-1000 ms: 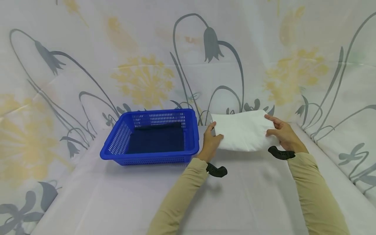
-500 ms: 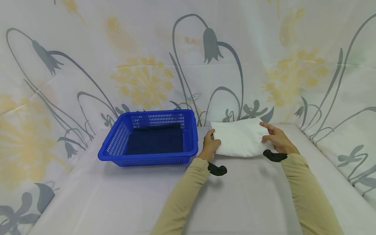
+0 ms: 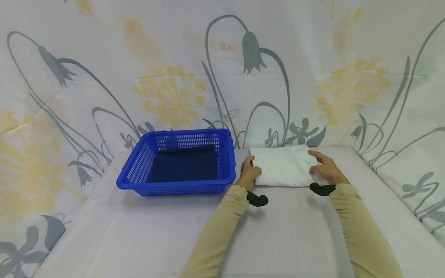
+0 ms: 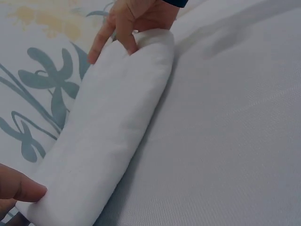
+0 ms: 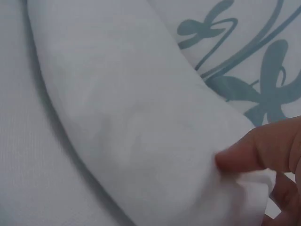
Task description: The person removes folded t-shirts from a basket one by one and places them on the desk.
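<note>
A folded white cloth (image 3: pixel 282 166) lies at the back of the white-covered table, right of the basket in the head view. My left hand (image 3: pixel 248 173) pinches its left end, thumb on top. At the opposite end, my right hand (image 3: pixel 328 168) grips the edge between thumb and fingers. The left wrist view shows the cloth (image 4: pixel 108 117) stretched lengthwise between both hands, with a thick rounded fold along its front. In the right wrist view, the right thumb (image 5: pixel 244 153) presses on the cloth's end, and the fingers behind it are partly hidden.
A blue plastic basket (image 3: pixel 184 188) with perforated walls stands left of the hands, close to the left one. Inside it lies a folded dark navy cloth (image 3: pixel 185 166). Floral fabric (image 3: pixel 174 42) hangs behind and on both sides of the table (image 3: pixel 156 239).
Both hands have lowered the white cloth toward the table, and it looks flatter against the surface. The right hand has shifted slightly left. The basket stays in place.
</note>
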`<state>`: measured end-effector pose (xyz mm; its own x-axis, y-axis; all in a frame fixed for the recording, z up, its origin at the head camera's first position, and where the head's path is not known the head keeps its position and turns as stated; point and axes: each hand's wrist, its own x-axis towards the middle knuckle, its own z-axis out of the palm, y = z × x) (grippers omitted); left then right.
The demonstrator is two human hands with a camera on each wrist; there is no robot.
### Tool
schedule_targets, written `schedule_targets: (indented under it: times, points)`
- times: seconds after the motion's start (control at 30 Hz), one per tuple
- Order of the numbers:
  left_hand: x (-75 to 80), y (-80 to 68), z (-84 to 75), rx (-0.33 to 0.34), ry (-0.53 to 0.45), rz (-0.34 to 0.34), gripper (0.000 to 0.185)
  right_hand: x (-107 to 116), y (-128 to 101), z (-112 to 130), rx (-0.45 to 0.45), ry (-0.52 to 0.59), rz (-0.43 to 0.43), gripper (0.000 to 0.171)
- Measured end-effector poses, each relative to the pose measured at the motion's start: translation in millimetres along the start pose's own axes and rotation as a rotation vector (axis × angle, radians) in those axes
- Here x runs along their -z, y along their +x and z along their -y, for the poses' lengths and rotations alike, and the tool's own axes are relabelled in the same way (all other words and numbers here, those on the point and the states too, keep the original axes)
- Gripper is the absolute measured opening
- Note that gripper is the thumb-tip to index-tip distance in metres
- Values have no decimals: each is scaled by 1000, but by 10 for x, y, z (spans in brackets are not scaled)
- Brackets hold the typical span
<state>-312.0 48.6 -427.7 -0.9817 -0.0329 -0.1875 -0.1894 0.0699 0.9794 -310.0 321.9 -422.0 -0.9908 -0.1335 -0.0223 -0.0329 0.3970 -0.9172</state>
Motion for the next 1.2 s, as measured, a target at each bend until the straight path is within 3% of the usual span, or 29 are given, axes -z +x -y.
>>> schedule_targets:
  times: [0.2,0.4,0.53,0.7,0.93,1.2]
  points:
    - [23,-18,38,-30,51,-13,70,-37,-40,-77,-41,-40,-9,72]
    - [8,2,57,-70,209,-68,67,-80,-72,-70,-35,-182,-160,69]
    - [34,-10,53,-150,334,-84,64,-99,-89,-66,-33,-250,-210,68]
    - [77,-62,19,-279,569,-64,59,-118,-140,-50,17,-380,-236,65]
    - [135,-117,-23,-320,900,-42,52,-127,-235,14,127,-519,-249,55]
    - [235,-191,-125,-502,1036,38,36,-133,-303,93,222,-596,-282,45]
